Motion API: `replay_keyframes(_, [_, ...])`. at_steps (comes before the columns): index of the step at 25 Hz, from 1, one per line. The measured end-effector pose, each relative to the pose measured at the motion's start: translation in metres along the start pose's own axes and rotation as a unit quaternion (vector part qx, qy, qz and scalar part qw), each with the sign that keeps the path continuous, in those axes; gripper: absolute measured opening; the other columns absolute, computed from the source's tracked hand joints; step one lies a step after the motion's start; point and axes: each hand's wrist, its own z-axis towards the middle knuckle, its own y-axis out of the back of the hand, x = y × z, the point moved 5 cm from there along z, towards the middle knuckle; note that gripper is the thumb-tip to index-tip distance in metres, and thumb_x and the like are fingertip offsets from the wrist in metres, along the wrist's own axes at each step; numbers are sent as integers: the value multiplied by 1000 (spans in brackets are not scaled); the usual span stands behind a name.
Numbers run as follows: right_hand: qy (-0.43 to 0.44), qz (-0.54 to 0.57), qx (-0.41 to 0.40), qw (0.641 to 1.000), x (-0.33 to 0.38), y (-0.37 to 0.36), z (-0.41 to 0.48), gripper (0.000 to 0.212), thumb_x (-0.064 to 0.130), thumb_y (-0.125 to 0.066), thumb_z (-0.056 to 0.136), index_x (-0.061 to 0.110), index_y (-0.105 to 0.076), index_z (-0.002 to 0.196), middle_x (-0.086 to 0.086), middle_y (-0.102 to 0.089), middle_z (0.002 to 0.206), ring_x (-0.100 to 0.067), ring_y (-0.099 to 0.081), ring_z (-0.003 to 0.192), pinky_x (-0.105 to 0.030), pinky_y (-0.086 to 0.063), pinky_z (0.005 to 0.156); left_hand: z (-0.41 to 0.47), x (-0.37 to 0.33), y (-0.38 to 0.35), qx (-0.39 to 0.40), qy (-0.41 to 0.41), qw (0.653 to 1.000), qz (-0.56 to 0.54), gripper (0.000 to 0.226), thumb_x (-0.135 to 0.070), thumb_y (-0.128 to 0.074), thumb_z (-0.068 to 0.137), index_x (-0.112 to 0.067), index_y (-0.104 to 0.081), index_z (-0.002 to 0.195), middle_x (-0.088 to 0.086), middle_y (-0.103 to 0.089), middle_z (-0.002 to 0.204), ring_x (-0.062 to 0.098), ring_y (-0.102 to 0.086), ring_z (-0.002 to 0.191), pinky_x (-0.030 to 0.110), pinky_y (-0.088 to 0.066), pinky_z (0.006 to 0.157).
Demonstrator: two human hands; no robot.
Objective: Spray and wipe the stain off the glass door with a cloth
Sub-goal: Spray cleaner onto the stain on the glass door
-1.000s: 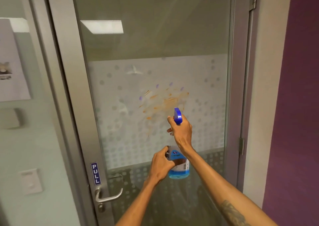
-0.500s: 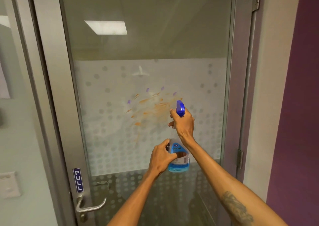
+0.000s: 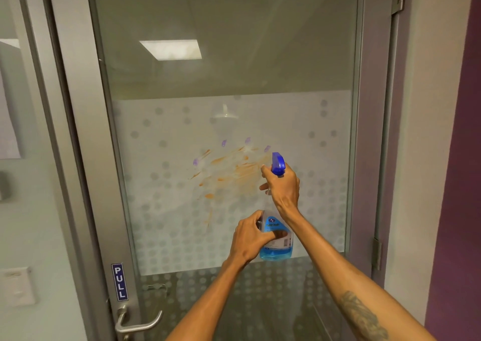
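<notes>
An orange smeared stain (image 3: 231, 170) with a few purple dabs covers the frosted, dotted band of the glass door (image 3: 229, 80). A clear spray bottle (image 3: 277, 247) with blue liquid and a blue trigger head is held upright in front of the glass, just right of the stain. My right hand (image 3: 282, 187) grips the bottle's neck at the trigger, nozzle facing the stain. My left hand (image 3: 250, 238) wraps the bottle's lower body. No cloth is in view.
The door has a grey metal frame (image 3: 78, 158) with a PULL sign (image 3: 119, 281) and a lever handle (image 3: 135, 323) at lower left. Hinges (image 3: 377, 253) run down the right side. A purple wall (image 3: 458, 184) stands at the far right, a wall switch (image 3: 15, 286) at left.
The view has shifted, with the door handle moving left then right in frame. Both hands keep the same hold on the bottle, still near the stain's right edge.
</notes>
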Motion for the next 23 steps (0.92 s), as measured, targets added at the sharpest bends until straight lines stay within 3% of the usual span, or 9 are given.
replay_keyframes(7, [-12, -29, -74, 997, 7, -5, -2, 36, 43, -63, 85, 9, -68, 77, 3, -64, 45, -13, -69, 52, -33, -57, 64, 11, 3, 10, -4, -16, 1000, 15, 40, -52, -79, 75, -26, -70, 104, -8, -78, 97, 8, -75, 80, 25, -64, 71])
replay_keyframes(12, [-24, -3, -39, 999, 12, -8, -1, 36, 43, -69, 87, 8, -66, 93, -7, -76, 76, -14, -74, 55, -46, -63, 70, 9, 4, 15, 12, -27, 999, 20, 37, -53, -76, 72, -30, -68, 99, -9, -77, 96, 8, -74, 79, 25, -64, 70])
replay_keyframes(17, [-26, -59, -75, 995, 14, -6, -7, 38, 45, -65, 89, 8, -67, 82, 5, -68, 50, -13, -70, 56, -33, -57, 64, 6, 4, 16, 12, -25, 1000, 14, 34, -54, -77, 74, -32, -66, 97, -9, -77, 96, 9, -74, 77, 18, -60, 64])
replay_keyframes(23, [-13, -53, -54, 997, 16, -7, -12, 36, 48, -67, 88, 12, -64, 89, -2, -76, 76, -7, -73, 59, -39, -59, 66, 1, 7, 13, 26, -22, 999, 0, 47, -60, -74, 73, -25, -70, 104, -7, -78, 100, 10, -76, 81, 27, -65, 73])
